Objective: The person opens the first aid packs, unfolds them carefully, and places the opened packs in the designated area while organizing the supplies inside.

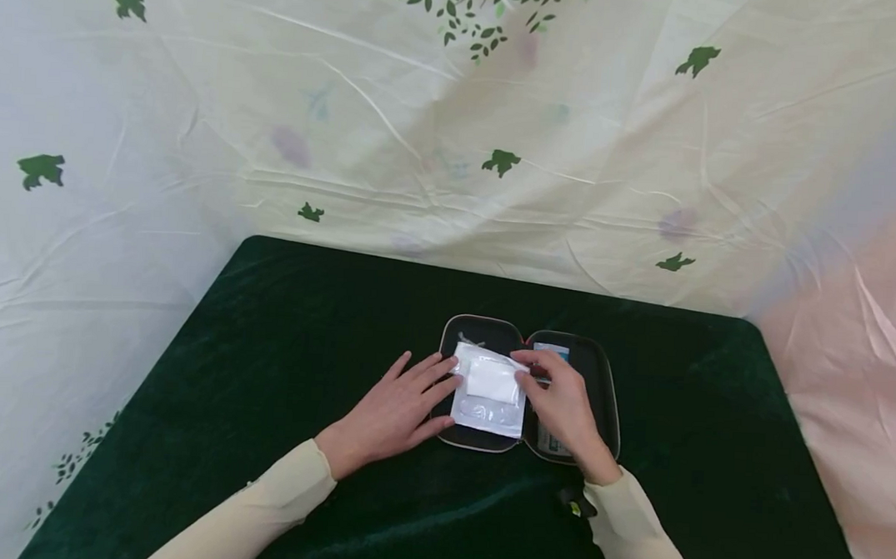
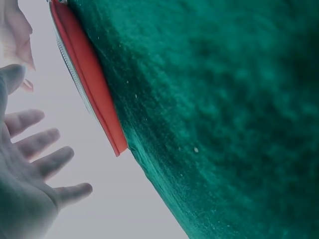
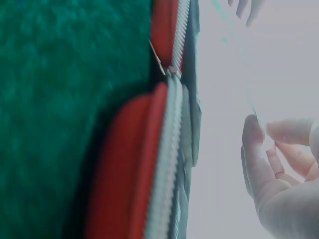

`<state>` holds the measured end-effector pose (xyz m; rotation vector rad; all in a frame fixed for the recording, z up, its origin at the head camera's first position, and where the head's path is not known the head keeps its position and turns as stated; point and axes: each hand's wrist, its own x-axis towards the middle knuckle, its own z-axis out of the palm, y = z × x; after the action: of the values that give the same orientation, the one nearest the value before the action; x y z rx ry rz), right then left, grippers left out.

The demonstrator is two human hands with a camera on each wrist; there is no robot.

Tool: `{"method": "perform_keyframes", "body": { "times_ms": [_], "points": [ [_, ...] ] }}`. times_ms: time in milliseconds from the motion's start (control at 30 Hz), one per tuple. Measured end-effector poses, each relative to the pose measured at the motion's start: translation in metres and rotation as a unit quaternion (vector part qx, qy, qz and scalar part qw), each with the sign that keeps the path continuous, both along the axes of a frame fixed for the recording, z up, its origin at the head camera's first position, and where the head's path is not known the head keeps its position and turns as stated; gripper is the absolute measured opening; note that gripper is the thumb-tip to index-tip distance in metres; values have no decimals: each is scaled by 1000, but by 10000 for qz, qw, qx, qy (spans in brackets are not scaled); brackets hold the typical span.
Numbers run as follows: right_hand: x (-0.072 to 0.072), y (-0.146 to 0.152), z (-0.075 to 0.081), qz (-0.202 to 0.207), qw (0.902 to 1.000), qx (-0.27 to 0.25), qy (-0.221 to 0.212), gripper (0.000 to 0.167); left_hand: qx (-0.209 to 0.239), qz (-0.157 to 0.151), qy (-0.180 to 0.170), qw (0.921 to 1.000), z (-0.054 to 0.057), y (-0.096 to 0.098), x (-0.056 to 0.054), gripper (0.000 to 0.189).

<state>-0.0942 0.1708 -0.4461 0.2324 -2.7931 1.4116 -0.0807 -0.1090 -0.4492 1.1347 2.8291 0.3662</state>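
An unfolded zip case (image 1: 478, 441) lies on the cloth, dark inside; its red shell (image 3: 119, 174) and zipper show in the right wrist view. Over the case's left half is a white flat packet (image 1: 492, 381) with a shiny clear part near its lower edge. My right hand (image 1: 563, 401) pinches the packet's right edge between thumb and finger; in the right wrist view that thin edge looks washed out. My left hand (image 1: 401, 402) reaches in from the left, fingers spread and straight, fingertips at the packet's left edge. Whether they press on it I cannot tell.
A blue-and-white packet (image 1: 552, 351) and other packaging sit in the case's right half, partly behind my right hand. A small dark object (image 1: 577, 504) lies by my right sleeve. Dark green velvet (image 1: 327, 307) covers the table, with pale printed curtains (image 1: 394, 144) around it.
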Motion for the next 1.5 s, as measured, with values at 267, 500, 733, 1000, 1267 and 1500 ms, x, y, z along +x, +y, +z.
{"method": "perform_keyframes", "body": {
  "times_ms": [267, 500, 733, 1000, 1267, 1500],
  "points": [
    [1, 28, 9, -415, 9991, -79, 18, 27, 316, 366, 127, 9987, 0, -5, -9, 59],
    [1, 48, 11, -853, 9963, 12, -66, 27, 549, 547, 58, 9970, 0, -4, -14, 56],
    [-1, 65, 10, -1169, 9928, 204, -149, 29, 677, 512, 47, 9964, -2, 0, -16, 54],
    [-8, 84, 4, -1253, 9913, 352, -216, 29, 742, 482, 30, 9961, -4, 6, -21, 54],
    [-14, 97, -2, -1066, 9910, 712, -383, 30, 782, 334, -49, 9964, -4, 15, -27, 54],
    [-18, 99, -8, -805, 9908, 1025, -362, 30, 750, 263, -128, 9968, -5, 25, -33, 53]
  ]
}}
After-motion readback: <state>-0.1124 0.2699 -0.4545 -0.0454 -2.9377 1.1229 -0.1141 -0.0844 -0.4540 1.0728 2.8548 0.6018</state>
